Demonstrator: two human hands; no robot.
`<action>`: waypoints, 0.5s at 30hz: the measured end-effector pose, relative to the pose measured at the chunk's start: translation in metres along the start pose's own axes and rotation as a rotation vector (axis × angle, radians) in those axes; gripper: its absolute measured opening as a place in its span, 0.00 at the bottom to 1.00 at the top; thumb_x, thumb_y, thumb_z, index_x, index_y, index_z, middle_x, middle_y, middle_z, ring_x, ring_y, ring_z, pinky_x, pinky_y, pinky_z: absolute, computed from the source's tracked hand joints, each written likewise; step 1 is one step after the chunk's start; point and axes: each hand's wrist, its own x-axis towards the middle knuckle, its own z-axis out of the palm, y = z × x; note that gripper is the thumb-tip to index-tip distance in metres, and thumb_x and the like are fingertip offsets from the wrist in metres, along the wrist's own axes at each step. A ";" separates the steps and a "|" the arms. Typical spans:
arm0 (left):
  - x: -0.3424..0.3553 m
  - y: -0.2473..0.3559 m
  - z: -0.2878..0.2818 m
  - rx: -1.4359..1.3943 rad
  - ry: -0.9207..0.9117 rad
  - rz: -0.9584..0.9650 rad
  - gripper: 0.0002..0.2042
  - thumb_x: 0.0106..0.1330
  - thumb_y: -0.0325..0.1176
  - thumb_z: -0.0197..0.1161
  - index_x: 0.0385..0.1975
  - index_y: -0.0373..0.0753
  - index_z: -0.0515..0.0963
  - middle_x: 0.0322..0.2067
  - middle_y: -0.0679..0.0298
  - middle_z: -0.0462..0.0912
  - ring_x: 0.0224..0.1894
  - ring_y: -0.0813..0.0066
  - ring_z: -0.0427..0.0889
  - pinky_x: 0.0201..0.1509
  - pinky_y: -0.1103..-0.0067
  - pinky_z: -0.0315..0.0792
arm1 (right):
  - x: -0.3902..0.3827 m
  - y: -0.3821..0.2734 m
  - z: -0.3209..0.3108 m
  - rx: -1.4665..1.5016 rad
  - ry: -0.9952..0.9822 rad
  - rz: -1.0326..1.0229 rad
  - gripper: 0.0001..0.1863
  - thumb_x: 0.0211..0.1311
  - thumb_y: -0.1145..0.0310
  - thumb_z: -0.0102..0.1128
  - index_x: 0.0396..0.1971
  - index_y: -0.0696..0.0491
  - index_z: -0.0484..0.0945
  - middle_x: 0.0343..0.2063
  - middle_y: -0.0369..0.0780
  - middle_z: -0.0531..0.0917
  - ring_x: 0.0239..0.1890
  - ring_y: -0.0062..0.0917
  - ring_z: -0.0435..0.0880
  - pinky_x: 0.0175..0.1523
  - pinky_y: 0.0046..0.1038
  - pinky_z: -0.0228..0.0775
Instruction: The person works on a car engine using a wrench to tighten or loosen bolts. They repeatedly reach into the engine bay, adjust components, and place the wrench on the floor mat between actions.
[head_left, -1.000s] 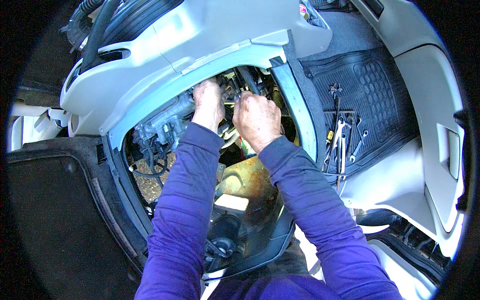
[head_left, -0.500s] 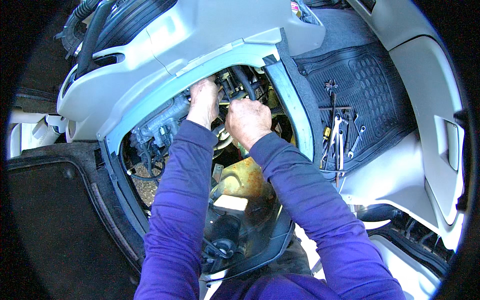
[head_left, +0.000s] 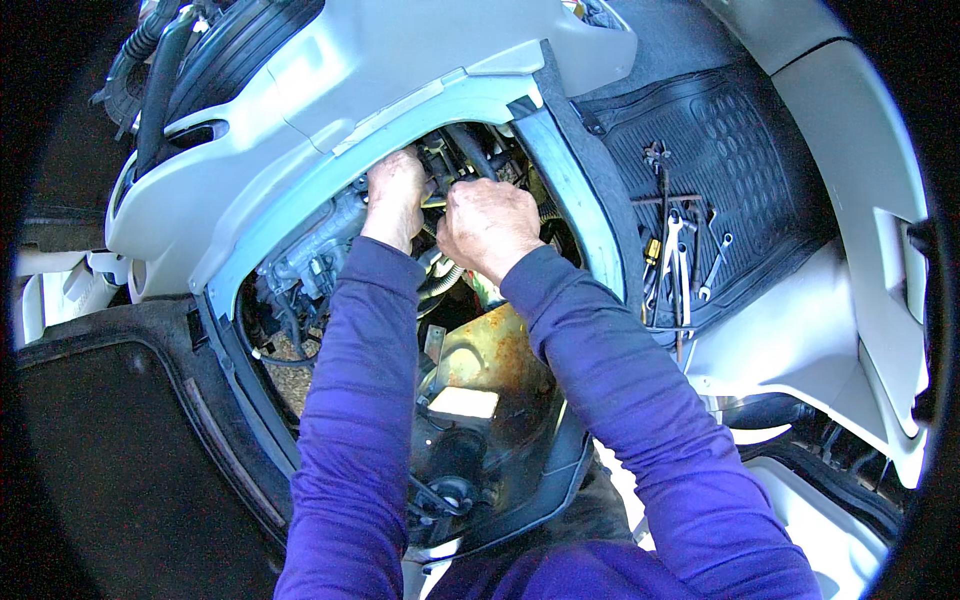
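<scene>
Both of my arms, in purple sleeves, reach into an engine bay opening with a pale blue metal frame point(head_left: 577, 190). Near its far edge my left hand point(head_left: 396, 190) is curled down among the engine parts, its fingertips hidden. Beside it on the right, my right hand point(head_left: 488, 224) is closed in a fist, knuckles up; what it grips cannot be seen. A black hose point(head_left: 468, 150) runs just beyond the right hand. Below the hands lie a pale corrugated tube point(head_left: 441, 284) and a rusty, yellowish metal cover point(head_left: 488, 355).
On the ribbed black floor mat point(head_left: 745, 140) to the right lie several wrenches point(head_left: 716, 266) and a yellow-handled tool point(head_left: 652, 251). A grey engine part point(head_left: 312, 250) sits left of my arms. Grey plastic trim point(head_left: 370, 60) borders the far side, a dark carpeted panel point(head_left: 120, 440) the left.
The whole view has shifted slightly. My right hand has turned a little and its knuckles sit slightly closer to the left hand. Both hands stay down in the same part of the opening.
</scene>
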 end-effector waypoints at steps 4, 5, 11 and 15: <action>0.008 0.000 -0.001 0.039 -0.034 -0.025 0.15 0.72 0.37 0.52 0.54 0.39 0.70 0.46 0.58 0.74 0.40 0.64 0.76 0.44 0.67 0.75 | 0.000 -0.006 0.007 -0.057 -0.039 0.010 0.12 0.54 0.64 0.60 0.29 0.56 0.86 0.30 0.50 0.87 0.34 0.40 0.89 0.41 0.39 0.81; 0.011 -0.003 -0.003 0.021 -0.040 -0.017 0.14 0.72 0.36 0.52 0.54 0.39 0.70 0.45 0.57 0.75 0.39 0.63 0.76 0.44 0.66 0.75 | 0.001 -0.008 0.006 -0.061 -0.067 0.023 0.11 0.54 0.65 0.59 0.29 0.56 0.86 0.31 0.50 0.87 0.35 0.41 0.89 0.41 0.39 0.81; 0.044 -0.031 -0.032 1.196 -0.128 0.640 0.17 0.71 0.34 0.52 0.58 0.37 0.71 0.57 0.48 0.74 0.60 0.57 0.73 0.64 0.72 0.69 | 0.011 -0.025 -0.019 -0.087 -0.068 0.053 0.13 0.56 0.64 0.56 0.29 0.57 0.85 0.32 0.52 0.87 0.38 0.43 0.88 0.44 0.41 0.81; 0.057 -0.037 -0.038 0.720 -0.234 0.293 0.18 0.68 0.38 0.54 0.55 0.39 0.73 0.52 0.50 0.78 0.57 0.55 0.75 0.63 0.69 0.69 | 0.043 -0.038 -0.025 0.019 0.392 -0.036 0.16 0.62 0.60 0.53 0.26 0.57 0.82 0.24 0.52 0.85 0.29 0.46 0.87 0.37 0.44 0.81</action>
